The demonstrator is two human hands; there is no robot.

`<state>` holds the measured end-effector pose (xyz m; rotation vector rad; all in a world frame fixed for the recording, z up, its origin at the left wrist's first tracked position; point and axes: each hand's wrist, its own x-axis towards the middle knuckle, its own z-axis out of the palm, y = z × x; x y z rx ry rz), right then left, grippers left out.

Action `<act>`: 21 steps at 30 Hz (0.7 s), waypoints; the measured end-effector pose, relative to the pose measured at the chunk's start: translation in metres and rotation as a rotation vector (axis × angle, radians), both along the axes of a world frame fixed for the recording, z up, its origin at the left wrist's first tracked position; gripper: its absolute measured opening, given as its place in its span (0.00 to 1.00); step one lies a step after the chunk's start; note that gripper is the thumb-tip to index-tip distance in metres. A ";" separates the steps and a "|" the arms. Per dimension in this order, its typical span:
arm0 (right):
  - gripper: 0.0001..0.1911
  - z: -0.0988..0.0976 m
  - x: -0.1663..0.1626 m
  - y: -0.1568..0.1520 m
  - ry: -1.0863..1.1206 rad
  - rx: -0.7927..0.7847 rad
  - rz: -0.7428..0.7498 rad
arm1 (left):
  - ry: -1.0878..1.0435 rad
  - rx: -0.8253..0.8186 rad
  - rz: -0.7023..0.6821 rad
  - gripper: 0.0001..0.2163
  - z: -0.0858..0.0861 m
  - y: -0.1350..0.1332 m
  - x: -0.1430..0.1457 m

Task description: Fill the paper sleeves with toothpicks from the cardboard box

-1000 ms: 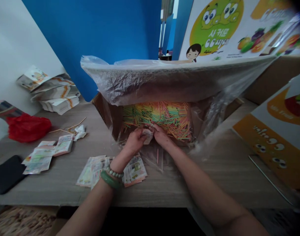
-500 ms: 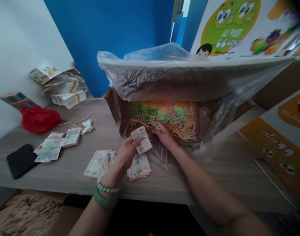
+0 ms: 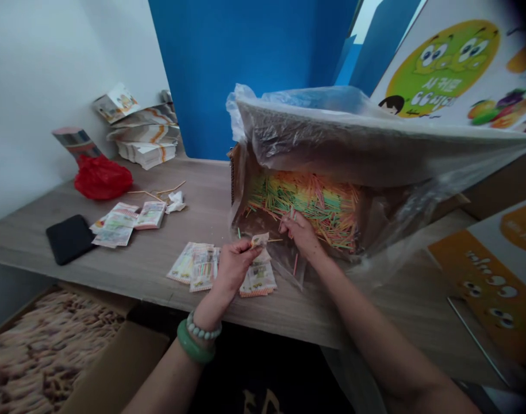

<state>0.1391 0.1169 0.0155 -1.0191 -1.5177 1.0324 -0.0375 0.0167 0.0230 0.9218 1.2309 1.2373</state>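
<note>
My left hand (image 3: 234, 261) is closed on a small printed paper packet (image 3: 259, 240), held just above the wooden table (image 3: 168, 287) in front of a cardboard box (image 3: 241, 172) lying on its side. Many thin coloured sticks (image 3: 314, 201) fill the box, which has a clear plastic liner (image 3: 331, 138). In the mouth of the box, my right hand (image 3: 300, 232) has its fingers pinched on a few of the coloured sticks. A pile of flat printed packets (image 3: 202, 267) lies on the table below my left hand.
More packets (image 3: 120, 221), a black phone (image 3: 70, 238), a red plastic bag (image 3: 102, 178) and stacked printed sheets (image 3: 144, 138) lie to the left. An open carton (image 3: 129, 356) with pale contents stands under the table's edge. Printed cartons (image 3: 495, 259) stand at the right.
The view has swung to the left. My left hand drew the packet back out of the box's mouth and lowered it; my right hand stayed among the sticks.
</note>
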 end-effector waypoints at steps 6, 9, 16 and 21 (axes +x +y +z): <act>0.11 0.071 -0.038 -0.052 0.326 0.032 0.037 | 0.226 0.052 -0.004 0.17 -0.001 -0.008 -0.002; 0.11 0.079 -0.058 -0.069 0.319 0.082 0.080 | 0.217 0.028 -0.045 0.18 0.003 -0.011 -0.001; 0.13 0.051 -0.065 -0.076 0.222 0.027 0.105 | 0.097 -0.012 -0.221 0.13 0.010 -0.015 -0.008; 0.11 0.046 -0.056 -0.074 0.265 -0.006 0.016 | 0.030 -0.016 -0.240 0.13 0.008 -0.015 -0.006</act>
